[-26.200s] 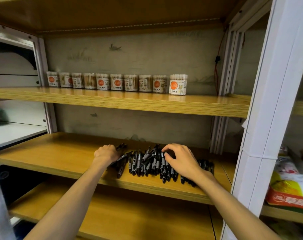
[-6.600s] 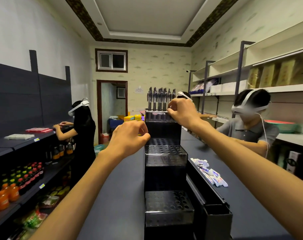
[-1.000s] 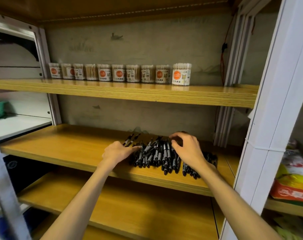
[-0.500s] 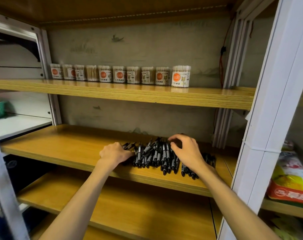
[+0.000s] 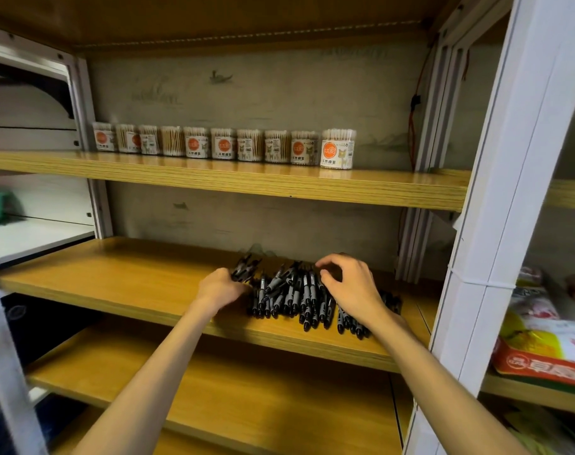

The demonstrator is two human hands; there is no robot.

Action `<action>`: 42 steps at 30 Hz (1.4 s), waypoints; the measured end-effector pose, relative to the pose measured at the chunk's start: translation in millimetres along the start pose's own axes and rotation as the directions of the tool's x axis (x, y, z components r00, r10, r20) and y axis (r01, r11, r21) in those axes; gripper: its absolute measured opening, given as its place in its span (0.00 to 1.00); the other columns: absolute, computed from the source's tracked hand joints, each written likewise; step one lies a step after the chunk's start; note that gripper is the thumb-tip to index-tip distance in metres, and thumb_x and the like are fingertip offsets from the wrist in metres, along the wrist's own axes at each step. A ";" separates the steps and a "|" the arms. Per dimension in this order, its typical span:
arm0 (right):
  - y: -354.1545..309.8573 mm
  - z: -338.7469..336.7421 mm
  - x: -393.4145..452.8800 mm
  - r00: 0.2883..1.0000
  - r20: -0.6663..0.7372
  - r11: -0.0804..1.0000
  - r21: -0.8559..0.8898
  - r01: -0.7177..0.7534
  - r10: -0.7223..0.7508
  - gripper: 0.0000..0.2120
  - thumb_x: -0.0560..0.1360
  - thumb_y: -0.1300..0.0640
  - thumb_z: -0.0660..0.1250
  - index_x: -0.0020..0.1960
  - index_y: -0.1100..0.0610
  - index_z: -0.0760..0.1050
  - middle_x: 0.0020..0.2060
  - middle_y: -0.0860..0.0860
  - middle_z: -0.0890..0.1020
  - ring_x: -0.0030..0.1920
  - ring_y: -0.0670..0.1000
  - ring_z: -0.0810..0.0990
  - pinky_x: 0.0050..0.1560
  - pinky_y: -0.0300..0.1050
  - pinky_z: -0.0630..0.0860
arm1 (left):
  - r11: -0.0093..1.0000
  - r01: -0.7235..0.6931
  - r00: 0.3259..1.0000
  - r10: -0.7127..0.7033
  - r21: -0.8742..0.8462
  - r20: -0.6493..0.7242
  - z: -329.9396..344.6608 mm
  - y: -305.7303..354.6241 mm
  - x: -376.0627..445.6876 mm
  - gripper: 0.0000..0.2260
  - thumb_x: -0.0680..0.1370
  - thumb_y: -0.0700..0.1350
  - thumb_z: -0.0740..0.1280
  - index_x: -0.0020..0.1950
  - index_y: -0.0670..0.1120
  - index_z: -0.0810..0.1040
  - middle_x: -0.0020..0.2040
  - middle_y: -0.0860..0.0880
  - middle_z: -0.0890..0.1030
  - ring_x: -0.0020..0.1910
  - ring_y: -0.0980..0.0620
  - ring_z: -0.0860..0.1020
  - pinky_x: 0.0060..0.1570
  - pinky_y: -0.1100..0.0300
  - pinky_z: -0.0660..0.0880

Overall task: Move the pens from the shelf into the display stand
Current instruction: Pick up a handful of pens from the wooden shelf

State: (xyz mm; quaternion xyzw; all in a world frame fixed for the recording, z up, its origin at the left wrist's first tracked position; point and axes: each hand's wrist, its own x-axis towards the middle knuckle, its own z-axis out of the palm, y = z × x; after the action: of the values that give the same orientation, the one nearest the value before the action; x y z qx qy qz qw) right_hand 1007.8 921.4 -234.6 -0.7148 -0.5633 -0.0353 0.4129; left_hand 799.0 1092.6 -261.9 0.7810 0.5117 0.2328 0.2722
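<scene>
— Pens (image 5: 299, 295) lie in a black heap on the middle shelf (image 5: 141, 284), near the center of the frame.

— What about the hands?

— The left hand (image 5: 219, 289) is closed around a few pens at the heap's left edge. The right hand (image 5: 353, 287) sits over the heap, fingers curled, thumb and finger close together, and I can't tell if they pinch one.

— And higher up?

— Jars of cotton swabs (image 5: 223, 146) stand in a row.

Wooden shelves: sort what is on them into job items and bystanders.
Job:
- heap of black pens on the middle wooden shelf
- left hand gripping some
- right hand

Bystanders:
- row of clear cotton-swab tubs
- red-and-yellow printed bags
</scene>
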 end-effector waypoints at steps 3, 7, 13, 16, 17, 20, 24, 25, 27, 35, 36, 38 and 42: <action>0.8 0.1 -0.9 1.000 -0.006 1.000 -0.006 -0.001 0.001 0.09 0.81 0.55 0.66 0.58 0.46 0.81 0.60 0.43 0.81 0.58 0.42 0.75 0.58 0.40 0.65 | 0.997 0.013 0.999 -0.010 0.073 -0.037 3.0 -2.2 -1.6 0.16 0.77 0.60 0.71 0.44 0.48 0.73 0.39 0.50 0.78 0.37 0.52 0.76 0.33 0.61 0.69; 2.9 0.2 -2.4 1.000 -0.010 1.000 -0.023 0.003 -0.003 0.09 0.81 0.55 0.66 0.58 0.46 0.81 0.60 0.43 0.81 0.63 0.45 0.75 0.60 0.41 0.65 | 0.972 0.057 0.987 -0.020 0.227 -0.162 4.6 0.4 -5.1 0.22 0.76 0.65 0.69 0.43 0.46 0.73 0.38 0.51 0.76 0.36 0.54 0.74 0.31 0.61 0.67; 2.7 1.0 -3.8 1.000 0.007 1.000 -0.027 0.014 -0.014 0.09 0.80 0.55 0.66 0.57 0.45 0.80 0.60 0.42 0.81 0.65 0.46 0.75 0.62 0.43 0.67 | 0.929 0.103 0.983 -0.040 0.354 -0.181 4.7 3.6 -4.3 0.25 0.73 0.69 0.69 0.47 0.46 0.75 0.40 0.50 0.77 0.40 0.51 0.77 0.38 0.60 0.71; 2.8 -0.4 -4.0 1.000 0.000 0.999 -0.028 0.016 -0.016 0.08 0.80 0.54 0.67 0.57 0.44 0.80 0.59 0.42 0.81 0.64 0.45 0.75 0.60 0.42 0.66 | 0.885 0.123 0.976 -0.027 0.448 -0.215 2.2 0.4 -2.9 0.25 0.75 0.66 0.67 0.54 0.45 0.76 0.46 0.49 0.79 0.46 0.48 0.77 0.46 0.57 0.73; 2.7 -0.8 -4.1 1.000 -0.001 0.999 -0.029 0.016 -0.016 0.08 0.80 0.54 0.67 0.56 0.44 0.80 0.59 0.42 0.81 0.64 0.45 0.76 0.59 0.42 0.66 | 0.871 0.132 0.975 -0.027 0.472 -0.222 1.3 -0.9 -2.5 0.25 0.76 0.66 0.66 0.55 0.44 0.76 0.47 0.48 0.79 0.48 0.47 0.77 0.48 0.57 0.73; 2.3 -1.7 -4.6 1.000 -0.002 0.999 -0.027 0.017 -0.017 0.08 0.80 0.54 0.67 0.56 0.44 0.80 0.59 0.42 0.81 0.64 0.45 0.75 0.59 0.42 0.66 | 0.852 0.135 0.974 -0.021 0.506 -0.224 0.1 -3.4 -1.6 0.25 0.78 0.66 0.64 0.56 0.44 0.78 0.49 0.47 0.80 0.49 0.47 0.78 0.52 0.56 0.76; 0.9 -1.8 -4.9 1.000 0.002 1.000 -0.022 0.015 -0.015 0.08 0.80 0.54 0.66 0.56 0.44 0.80 0.60 0.42 0.81 0.64 0.46 0.75 0.63 0.46 0.69 | 0.891 0.103 0.961 0.025 0.442 -0.274 -0.2 -5.8 -3.3 0.24 0.78 0.67 0.62 0.51 0.44 0.76 0.42 0.49 0.78 0.43 0.48 0.78 0.43 0.57 0.76; 0.6 -1.4 -4.8 1.000 0.005 1.000 -0.020 0.013 -0.013 0.08 0.80 0.54 0.66 0.56 0.44 0.80 0.60 0.42 0.81 0.64 0.46 0.75 0.64 0.47 0.70 | 0.917 0.082 0.957 0.036 0.391 -0.287 -0.8 -7.5 -2.5 0.22 0.79 0.64 0.63 0.50 0.44 0.74 0.40 0.49 0.77 0.41 0.48 0.78 0.40 0.57 0.75; -0.4 -0.1 -4.3 1.000 0.009 1.000 -0.021 0.008 -0.007 0.08 0.80 0.54 0.67 0.56 0.44 0.80 0.60 0.42 0.81 0.65 0.46 0.75 0.66 0.49 0.70 | 0.972 0.025 0.955 0.046 0.234 -0.291 -2.3 -10.8 1.4 0.17 0.81 0.58 0.64 0.50 0.44 0.71 0.39 0.49 0.75 0.41 0.47 0.78 0.37 0.56 0.72; -1.4 5.6 -2.4 1.000 0.015 1.000 -0.017 0.013 -0.013 0.08 0.81 0.54 0.66 0.57 0.44 0.80 0.61 0.42 0.80 0.65 0.46 0.74 0.62 0.44 0.67 | 0.782 -0.177 0.951 -0.021 -0.598 -0.308 1.0 -3.1 4.5 0.08 0.82 0.45 0.66 0.43 0.49 0.74 0.31 0.49 0.73 0.29 0.53 0.69 0.30 0.58 0.67; -2.0 5.8 -2.2 1.000 0.014 1.000 -0.019 0.013 -0.012 0.08 0.81 0.54 0.66 0.57 0.44 0.80 0.61 0.42 0.80 0.66 0.46 0.74 0.62 0.43 0.66 | 0.765 -0.172 0.950 -0.038 -0.621 -0.310 0.9 -1.7 4.2 0.08 0.82 0.45 0.66 0.43 0.48 0.74 0.31 0.49 0.73 0.31 0.52 0.69 0.32 0.57 0.67; -2.2 5.4 -2.3 1.000 0.012 1.000 -0.017 0.015 -0.015 0.08 0.81 0.54 0.66 0.57 0.44 0.80 0.61 0.42 0.80 0.66 0.46 0.74 0.62 0.43 0.66 | 0.705 -0.163 0.952 -0.070 -0.690 -0.297 1.6 -0.8 4.7 0.08 0.81 0.46 0.66 0.43 0.48 0.74 0.32 0.49 0.72 0.33 0.51 0.69 0.35 0.55 0.66; -1.4 2.7 -2.9 1.000 0.003 0.999 -0.022 0.025 -0.025 0.08 0.81 0.54 0.66 0.56 0.44 0.80 0.60 0.42 0.81 0.65 0.46 0.75 0.61 0.43 0.67 | 0.661 -0.144 0.961 -0.085 -0.736 -0.264 6.0 -5.7 6.5 0.07 0.82 0.46 0.65 0.46 0.45 0.78 0.32 0.48 0.73 0.34 0.50 0.70 0.39 0.55 0.67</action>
State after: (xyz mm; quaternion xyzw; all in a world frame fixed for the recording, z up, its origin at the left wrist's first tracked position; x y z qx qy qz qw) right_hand 1004.6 920.9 -237.1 -0.7121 -0.5725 -0.0456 0.4038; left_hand 801.5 1099.4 -269.6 0.5676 0.3902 0.5330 0.4913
